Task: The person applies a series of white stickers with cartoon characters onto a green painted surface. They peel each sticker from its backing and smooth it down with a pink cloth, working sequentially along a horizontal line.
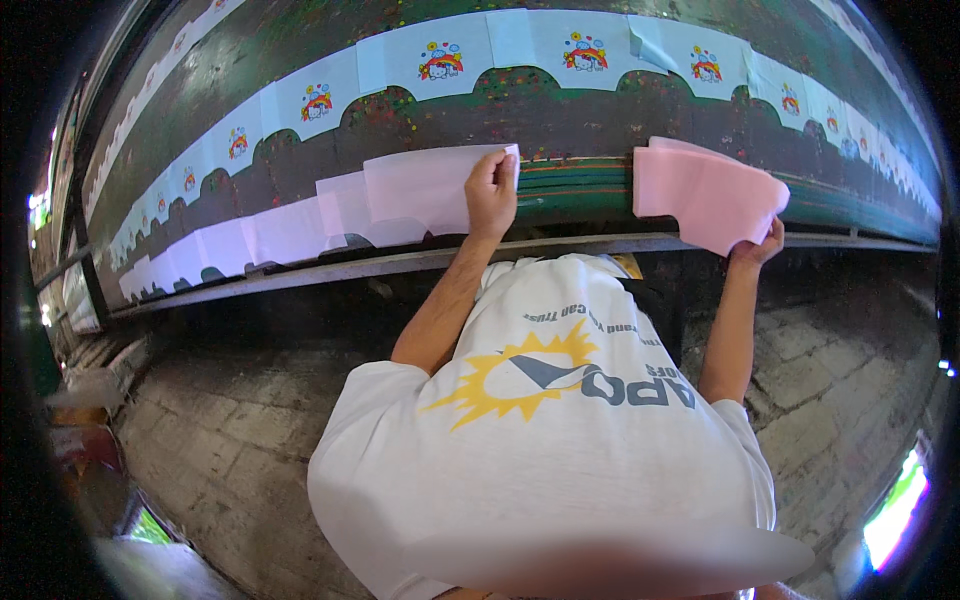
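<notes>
My left hand (490, 196) is closed, pinching the right-hand edge of a pale pink cut fabric piece (420, 192) that lies along the near side of the long table. That piece is the last in a row of overlapping pale pieces (272, 237) running off to the left. In my right hand (762, 243) is a stack of pink cut fabric pieces (700, 190) with a curved notch, gripped at its lower right corner. The stack is over the table's near edge; my right fingers are partly hidden beneath it.
Beyond runs a row of light blue cut pieces (511, 45) with rainbow cartoon prints; one piece has a folded corner. The dark green table (570, 190) is paint-stained. A metal rail (370, 265) follows its near edge, above a paved floor (240, 430).
</notes>
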### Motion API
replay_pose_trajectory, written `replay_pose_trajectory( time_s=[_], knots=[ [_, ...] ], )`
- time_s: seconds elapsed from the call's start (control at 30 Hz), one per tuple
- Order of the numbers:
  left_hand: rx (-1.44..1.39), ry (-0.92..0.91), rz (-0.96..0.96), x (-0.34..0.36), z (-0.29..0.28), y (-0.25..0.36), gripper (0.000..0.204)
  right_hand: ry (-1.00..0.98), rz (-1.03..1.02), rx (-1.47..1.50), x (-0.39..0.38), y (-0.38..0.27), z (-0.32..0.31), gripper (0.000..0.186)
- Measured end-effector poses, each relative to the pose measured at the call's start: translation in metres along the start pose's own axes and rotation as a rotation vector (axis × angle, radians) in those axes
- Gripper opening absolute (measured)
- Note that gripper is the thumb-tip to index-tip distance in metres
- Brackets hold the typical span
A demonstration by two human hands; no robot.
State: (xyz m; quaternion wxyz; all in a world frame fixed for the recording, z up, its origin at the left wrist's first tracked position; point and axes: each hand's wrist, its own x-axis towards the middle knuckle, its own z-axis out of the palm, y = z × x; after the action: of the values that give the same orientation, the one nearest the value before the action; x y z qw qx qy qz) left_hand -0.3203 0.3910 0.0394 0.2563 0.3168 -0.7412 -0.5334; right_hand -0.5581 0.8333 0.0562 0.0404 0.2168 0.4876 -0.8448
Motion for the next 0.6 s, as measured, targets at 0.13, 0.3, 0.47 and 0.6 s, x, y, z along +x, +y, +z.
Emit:
replay_pose_trajectory(
  time_s=[0.13, 0.3, 0.47, 0.6],
  knots=[
    [0.059, 0.011, 0.075, -0.011, 0.051, 0.011, 0.016, -0.051, -0.015, 0.012, 0.043, -0.041, -0.041, 0.054],
    [0.076, 0.011, 0.077, -0.025, 0.120, 0.019, 0.019, -0.139, -0.130, -0.097, 0.102, -0.107, -0.091, 0.057],
    [0.153, 0.044, 0.117, -0.037, 0.173, 0.026, 0.021, -0.500, -0.107, 0.100, 0.128, -0.191, -0.084, 0.053],
    [0.287, -0.019, 0.131, -0.043, 0.189, 0.039, 0.019, -0.333, -0.020, -0.205, 0.122, -0.192, -0.039, 0.051]
  ],
)
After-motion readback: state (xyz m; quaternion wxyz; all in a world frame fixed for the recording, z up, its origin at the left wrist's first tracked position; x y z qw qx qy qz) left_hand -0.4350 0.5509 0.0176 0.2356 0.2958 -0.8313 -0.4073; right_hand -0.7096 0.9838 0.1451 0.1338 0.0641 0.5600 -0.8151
